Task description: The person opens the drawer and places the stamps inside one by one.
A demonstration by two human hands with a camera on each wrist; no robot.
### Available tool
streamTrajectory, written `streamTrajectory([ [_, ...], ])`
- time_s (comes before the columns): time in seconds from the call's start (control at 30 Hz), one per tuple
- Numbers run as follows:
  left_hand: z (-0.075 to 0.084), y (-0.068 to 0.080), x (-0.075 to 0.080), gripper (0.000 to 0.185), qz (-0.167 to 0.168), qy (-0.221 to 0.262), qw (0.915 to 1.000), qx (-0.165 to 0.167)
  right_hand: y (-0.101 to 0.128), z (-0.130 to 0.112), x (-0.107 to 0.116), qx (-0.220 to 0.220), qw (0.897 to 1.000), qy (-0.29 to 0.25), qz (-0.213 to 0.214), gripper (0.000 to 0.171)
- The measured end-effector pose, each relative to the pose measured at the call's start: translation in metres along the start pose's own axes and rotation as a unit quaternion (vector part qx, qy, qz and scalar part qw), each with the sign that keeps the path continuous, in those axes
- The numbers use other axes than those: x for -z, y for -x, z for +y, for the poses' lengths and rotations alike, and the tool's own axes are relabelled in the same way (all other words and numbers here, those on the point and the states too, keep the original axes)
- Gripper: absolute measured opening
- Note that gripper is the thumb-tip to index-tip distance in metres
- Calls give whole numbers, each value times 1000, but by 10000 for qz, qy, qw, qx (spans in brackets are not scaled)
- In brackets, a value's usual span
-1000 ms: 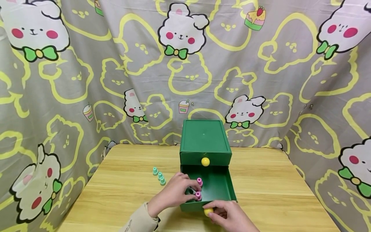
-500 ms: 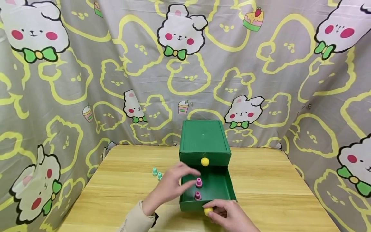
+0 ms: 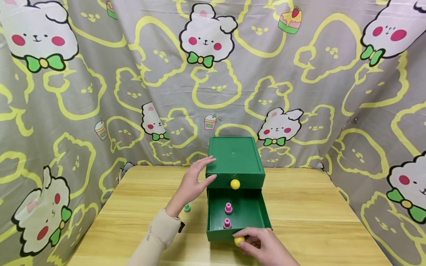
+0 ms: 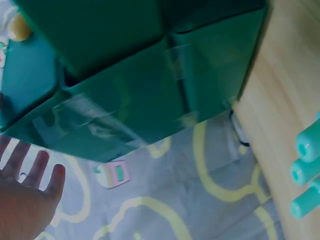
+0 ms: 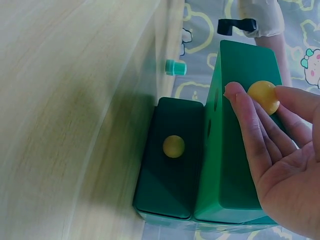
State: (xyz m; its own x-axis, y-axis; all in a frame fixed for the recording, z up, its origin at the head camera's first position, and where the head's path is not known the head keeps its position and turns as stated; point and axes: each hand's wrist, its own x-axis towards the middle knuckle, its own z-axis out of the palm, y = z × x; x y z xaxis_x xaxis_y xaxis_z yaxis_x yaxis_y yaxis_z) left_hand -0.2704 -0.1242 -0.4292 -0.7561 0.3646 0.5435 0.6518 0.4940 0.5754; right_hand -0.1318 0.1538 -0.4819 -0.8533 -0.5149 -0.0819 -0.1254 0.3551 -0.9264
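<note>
A green drawer cabinet (image 3: 233,155) stands on the table with its middle drawer (image 3: 251,218) pulled out. Inside the drawer, toward its left side, two small pink stepped cones (image 3: 228,208) stand upright one behind the other. My right hand (image 3: 266,245) pinches the yellow knob (image 5: 264,97) of that drawer between thumb and fingers. Beside the cabinet's upper left edge is my left hand (image 3: 191,184), fingers spread and holding nothing, fingertips right at the top and front edges. Several teal cones (image 4: 310,172) stand on the table to the left, mostly hidden behind the left arm in the head view.
Above the pulled-out drawer is a closed one with a yellow knob (image 3: 235,184); below it another closed drawer (image 5: 172,185) shows in the right wrist view. The wooden table (image 3: 309,207) ends at a patterned curtain (image 3: 159,74). Clear tape (image 4: 95,115) crosses the cabinet's side.
My left hand has let go of the front pink cone, risen out of the drawer and moved up and left to the cabinet's top edge. My right hand stays on the knob.
</note>
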Motion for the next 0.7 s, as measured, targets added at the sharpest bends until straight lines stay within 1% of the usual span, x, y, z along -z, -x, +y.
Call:
streamTrajectory([
  [0.1, -5, 1, -6, 42, 46, -15, 10000, -23, 0, 0, 0, -24, 10000, -62, -23, 27],
  [0.2, -9, 1, -10, 36, 153, 18, 9998, -148, 0, 1, 1, 29, 10000, -84, -30, 26],
  [0.43, -15, 1, -15, 33, 287, 54, 9991, -292, 0, 2, 2, 150, 9999, -68, 11, 25],
  [0.53, -16, 3, -17, 32, 315, 96, 9990, -302, -1, 3, 2, 191, 9998, -51, -3, 25],
  [0.7, -17, 3, -17, 31, 303, 177, 9991, -226, -6, 3, 5, 42, 9999, 78, 57, 25],
])
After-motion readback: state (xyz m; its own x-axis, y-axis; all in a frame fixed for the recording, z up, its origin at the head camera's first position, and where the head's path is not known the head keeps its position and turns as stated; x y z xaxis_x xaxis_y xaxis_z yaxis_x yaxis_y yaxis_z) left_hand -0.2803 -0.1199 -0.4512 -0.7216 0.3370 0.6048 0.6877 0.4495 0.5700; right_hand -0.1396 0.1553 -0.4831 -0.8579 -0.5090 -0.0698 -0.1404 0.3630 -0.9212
